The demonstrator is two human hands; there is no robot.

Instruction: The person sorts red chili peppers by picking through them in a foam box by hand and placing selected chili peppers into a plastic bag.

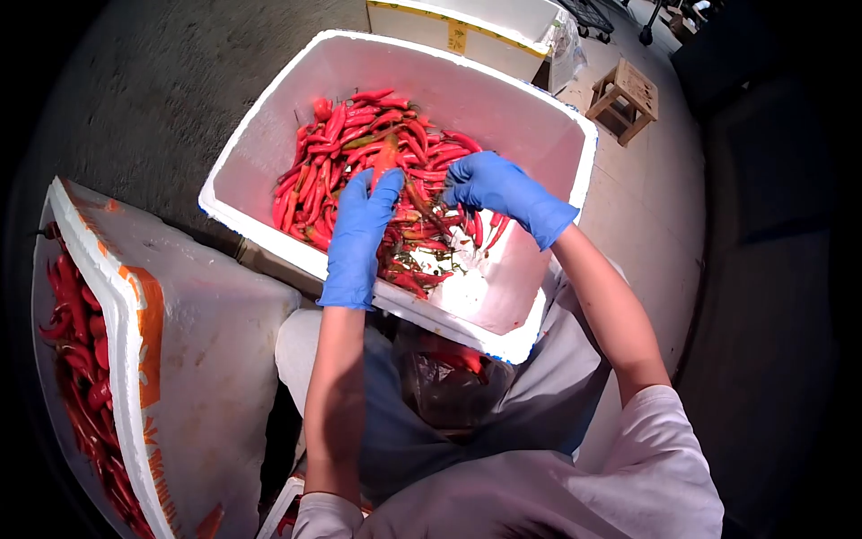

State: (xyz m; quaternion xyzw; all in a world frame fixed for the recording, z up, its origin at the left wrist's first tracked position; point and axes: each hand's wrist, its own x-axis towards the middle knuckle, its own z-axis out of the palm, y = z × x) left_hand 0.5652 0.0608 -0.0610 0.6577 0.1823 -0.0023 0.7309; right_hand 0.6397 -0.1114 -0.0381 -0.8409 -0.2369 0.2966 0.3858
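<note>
A large white foam box (269,99) holds a heap of red chili peppers (359,135), with loose stems and bits on its bare floor nearer to me. Both hands wear blue gloves. My left hand (361,235) is over the near left part of the heap, its fingers closed on an orange-red pepper (386,157) that points away from me. To the right, my right hand (503,187) reaches down at the heap's right edge with fingers bent together; what they hold, if anything, is too small to name. Darker peppers lie between the hands.
A tilted foam box (206,350) with more red peppers stands at the left. Behind the main box is another white box (503,56). A small wooden stool (624,99) stands at the back right. A clear bag (449,391) with peppers is between my legs.
</note>
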